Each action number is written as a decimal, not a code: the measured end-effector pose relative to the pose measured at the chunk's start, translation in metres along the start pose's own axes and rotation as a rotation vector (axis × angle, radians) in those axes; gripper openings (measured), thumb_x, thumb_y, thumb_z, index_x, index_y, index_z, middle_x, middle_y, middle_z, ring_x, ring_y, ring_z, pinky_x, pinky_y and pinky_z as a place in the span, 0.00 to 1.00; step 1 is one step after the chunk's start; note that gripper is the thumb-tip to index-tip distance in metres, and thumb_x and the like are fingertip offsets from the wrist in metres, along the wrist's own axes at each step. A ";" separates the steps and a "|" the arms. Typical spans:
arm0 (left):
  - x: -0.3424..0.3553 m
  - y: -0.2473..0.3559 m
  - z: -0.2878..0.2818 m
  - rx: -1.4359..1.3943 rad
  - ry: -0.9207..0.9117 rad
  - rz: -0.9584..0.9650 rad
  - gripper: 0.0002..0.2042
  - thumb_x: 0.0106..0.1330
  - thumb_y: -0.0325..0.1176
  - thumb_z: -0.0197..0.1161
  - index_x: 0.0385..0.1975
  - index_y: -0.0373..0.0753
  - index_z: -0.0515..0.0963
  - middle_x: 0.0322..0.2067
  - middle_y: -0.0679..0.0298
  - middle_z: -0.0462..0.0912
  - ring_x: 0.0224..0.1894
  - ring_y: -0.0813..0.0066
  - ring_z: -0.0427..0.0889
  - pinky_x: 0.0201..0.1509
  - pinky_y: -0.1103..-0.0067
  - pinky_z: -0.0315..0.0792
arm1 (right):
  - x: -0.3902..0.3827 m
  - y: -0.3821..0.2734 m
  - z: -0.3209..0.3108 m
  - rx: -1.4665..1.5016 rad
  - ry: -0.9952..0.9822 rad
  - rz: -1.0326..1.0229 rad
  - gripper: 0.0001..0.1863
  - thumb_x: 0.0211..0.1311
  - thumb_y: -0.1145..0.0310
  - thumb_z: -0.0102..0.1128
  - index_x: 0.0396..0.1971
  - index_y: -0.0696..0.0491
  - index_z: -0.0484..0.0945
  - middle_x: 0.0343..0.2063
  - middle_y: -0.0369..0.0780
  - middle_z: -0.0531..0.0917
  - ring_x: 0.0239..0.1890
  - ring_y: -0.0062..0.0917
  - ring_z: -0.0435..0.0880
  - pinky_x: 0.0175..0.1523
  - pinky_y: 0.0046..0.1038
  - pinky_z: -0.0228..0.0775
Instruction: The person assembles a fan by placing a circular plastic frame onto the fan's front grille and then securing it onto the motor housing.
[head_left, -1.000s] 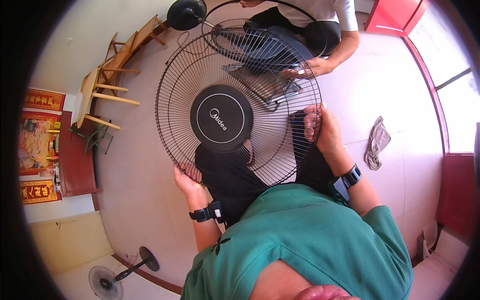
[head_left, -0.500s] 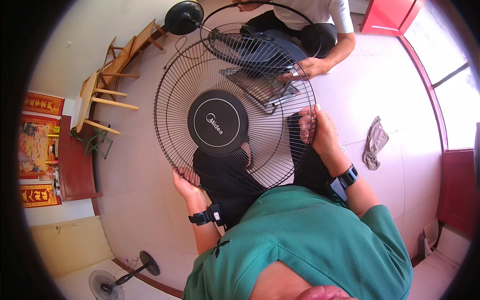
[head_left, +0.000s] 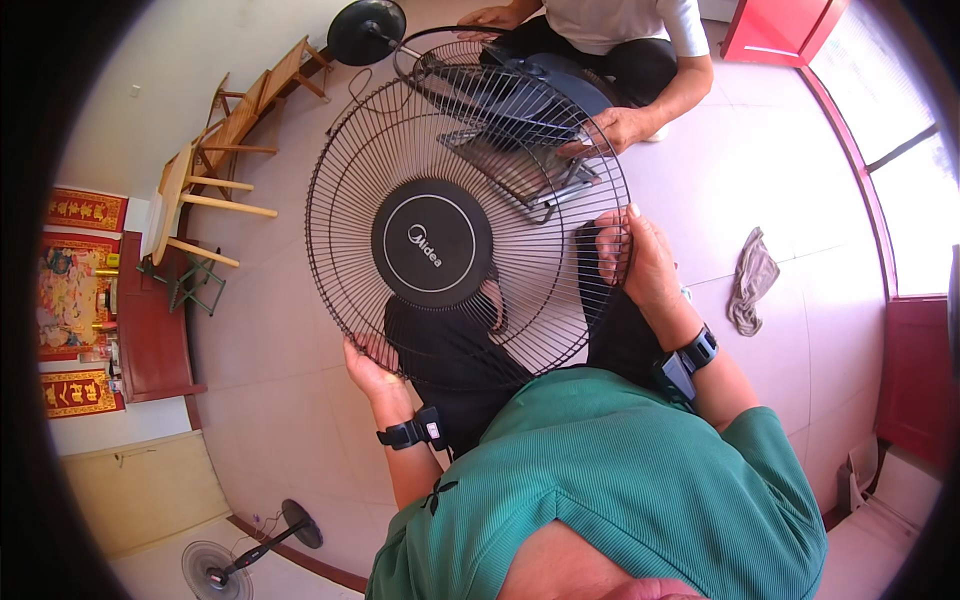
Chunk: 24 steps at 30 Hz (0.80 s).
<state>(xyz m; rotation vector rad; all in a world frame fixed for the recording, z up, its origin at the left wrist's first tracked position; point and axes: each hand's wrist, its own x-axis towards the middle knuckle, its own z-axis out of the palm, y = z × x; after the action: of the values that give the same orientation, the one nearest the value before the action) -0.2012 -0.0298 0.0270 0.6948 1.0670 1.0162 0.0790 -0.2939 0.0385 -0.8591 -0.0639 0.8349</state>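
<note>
A round black wire fan grille [head_left: 432, 243] with a solid dark disc at its centre is held up over my lap. My left hand [head_left: 375, 368] is closed on its lower left rim. On the right rim, my right hand [head_left: 648, 262] grips it, thumb in front and fingers behind the wires. Beyond the grille, partly seen through the wires, a co-worker [head_left: 620, 30] squats beside a dark blue, chair-like thing [head_left: 575, 85] with a metal frame. One hand of the co-worker [head_left: 615, 130] is at its near side; the other [head_left: 488, 18] is by a black hoop.
A round black stand base [head_left: 366, 32] is at the back left, near wooden benches [head_left: 240, 115] and a folding stool [head_left: 195, 280]. A grey cloth [head_left: 752, 282] lies on the floor at right. Another standing fan [head_left: 262, 552] is at lower left. A red door [head_left: 780, 35] stands far right.
The black hoop by the co-worker has come down and turned, and that person's far hand has moved a little. My grille has shifted very slightly left, still in both my hands.
</note>
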 end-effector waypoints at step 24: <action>0.004 0.000 -0.008 0.036 -0.032 0.009 0.16 0.68 0.46 0.47 0.17 0.50 0.62 0.10 0.77 0.55 0.08 0.86 0.50 0.09 0.85 0.44 | 0.001 -0.001 0.001 -0.010 -0.008 0.004 0.22 0.67 0.53 0.45 0.36 0.60 0.72 0.19 0.38 0.76 0.15 0.19 0.72 0.19 0.21 0.66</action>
<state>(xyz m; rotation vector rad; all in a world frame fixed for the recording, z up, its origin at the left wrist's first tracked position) -0.2082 -0.0260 0.0223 0.7434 1.0575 0.9931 0.0800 -0.2930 0.0394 -0.8660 -0.0737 0.8426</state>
